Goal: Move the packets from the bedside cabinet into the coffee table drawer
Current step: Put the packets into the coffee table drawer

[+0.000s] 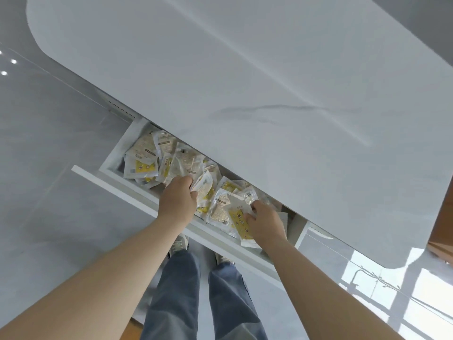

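The packets point(144, 155) lie loose and overlapping across the whole floor of the open drawer point(115, 153). They are small, flat, crinkly sachets, clear or whitish, with yellow panels and small dark print. The print is too small to read.

Over the middle of the drawer the left hand point(177, 195) has its fingers curled round the edge of a pale packet point(204, 184) that stands tilted above the pile. Toward the drawer's right end the right hand point(267, 223) pinches a yellow-printed packet point(239, 223) held over the front panel. Its lower corner hangs just past the drawer's front edge.

The white surface point(245, 69), veined faintly in grey, overhangs the back of the drawer and hides the back part of it. I cannot count the packets, as many are buried under others. The fingertips of both hands are tucked out of sight among the sachets. In front of the drawer stand the person's jeans point(171, 290) and shoes point(180, 244) on the glossy grey floor point(49, 143).
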Demonstrator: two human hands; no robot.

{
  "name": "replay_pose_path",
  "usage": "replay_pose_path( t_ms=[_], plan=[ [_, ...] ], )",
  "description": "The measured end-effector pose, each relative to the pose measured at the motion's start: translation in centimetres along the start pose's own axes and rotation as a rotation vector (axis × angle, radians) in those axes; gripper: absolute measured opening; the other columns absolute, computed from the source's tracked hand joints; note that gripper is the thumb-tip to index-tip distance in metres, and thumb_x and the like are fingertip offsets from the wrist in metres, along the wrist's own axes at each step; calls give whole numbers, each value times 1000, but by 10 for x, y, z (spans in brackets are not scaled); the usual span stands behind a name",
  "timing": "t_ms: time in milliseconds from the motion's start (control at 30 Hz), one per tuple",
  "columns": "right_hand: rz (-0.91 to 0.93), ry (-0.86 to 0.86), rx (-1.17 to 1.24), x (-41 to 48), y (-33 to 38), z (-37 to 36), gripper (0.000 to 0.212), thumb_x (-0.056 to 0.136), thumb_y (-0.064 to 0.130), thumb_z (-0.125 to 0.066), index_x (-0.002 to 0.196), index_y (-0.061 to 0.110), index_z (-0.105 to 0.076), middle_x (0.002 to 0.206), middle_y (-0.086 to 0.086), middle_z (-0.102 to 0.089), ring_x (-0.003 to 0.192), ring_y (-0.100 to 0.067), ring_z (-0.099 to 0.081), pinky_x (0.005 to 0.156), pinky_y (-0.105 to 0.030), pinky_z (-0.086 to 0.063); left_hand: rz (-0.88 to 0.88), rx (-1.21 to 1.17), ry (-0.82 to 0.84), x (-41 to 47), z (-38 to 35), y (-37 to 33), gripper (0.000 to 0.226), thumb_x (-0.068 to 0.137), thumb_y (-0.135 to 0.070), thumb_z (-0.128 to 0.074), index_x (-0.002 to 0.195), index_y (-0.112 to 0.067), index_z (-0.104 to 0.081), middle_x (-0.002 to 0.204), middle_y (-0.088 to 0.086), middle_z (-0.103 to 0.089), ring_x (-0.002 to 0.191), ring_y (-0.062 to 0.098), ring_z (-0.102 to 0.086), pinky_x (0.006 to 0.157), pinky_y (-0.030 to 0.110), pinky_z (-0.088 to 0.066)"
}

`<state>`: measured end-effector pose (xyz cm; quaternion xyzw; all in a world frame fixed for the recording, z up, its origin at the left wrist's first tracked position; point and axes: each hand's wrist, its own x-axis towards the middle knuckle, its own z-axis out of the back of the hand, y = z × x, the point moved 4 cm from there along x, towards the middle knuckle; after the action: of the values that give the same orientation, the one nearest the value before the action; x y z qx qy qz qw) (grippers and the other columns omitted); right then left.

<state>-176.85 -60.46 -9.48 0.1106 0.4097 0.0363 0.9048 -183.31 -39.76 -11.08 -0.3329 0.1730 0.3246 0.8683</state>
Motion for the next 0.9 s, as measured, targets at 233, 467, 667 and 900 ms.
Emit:
replay_pose_path(
  t_ms=[233,467,667,900],
  plan=[
    [21,-3,-19,17,-1,-14,5,95,19,-49,96,16,-52,91,-2,-58,74,-23,-54,50,-25,-33,129,43,234,9,-27,17,48,92,-33,-57,133,-12,-45,127,16,-48,111,31,-54,89,38,-46],
    [68,23,27,23,13,-16,13,96,19,-50,107,14,-55,103,-4,-65,80,-22,-57,56,-26,-37,140,21,184,6,-23,25,45,92,-27,-57,134,-13,-47,116,11,-54,105,28,-56,83,33,-45],
    [33,42,44,30,27,-14,47,91,27,-62,134,21,-46,129,-5,-54,103,-24,-59,76,-30,-45,158,-10,180,4,-17,27,39,91,-23,-58,127,-11,-53,115,10,-56,101,26,-58,82,34,-47],
    [-58,37,25,27,19,-9,53,90,24,-62,138,18,-41,135,-8,-49,110,-26,-58,77,-32,-47,145,-42,205,-1,-12,24,40,89,-20,-58,127,-10,-53,123,9,-56,107,23,-57,86,31,-46]
  ],
)
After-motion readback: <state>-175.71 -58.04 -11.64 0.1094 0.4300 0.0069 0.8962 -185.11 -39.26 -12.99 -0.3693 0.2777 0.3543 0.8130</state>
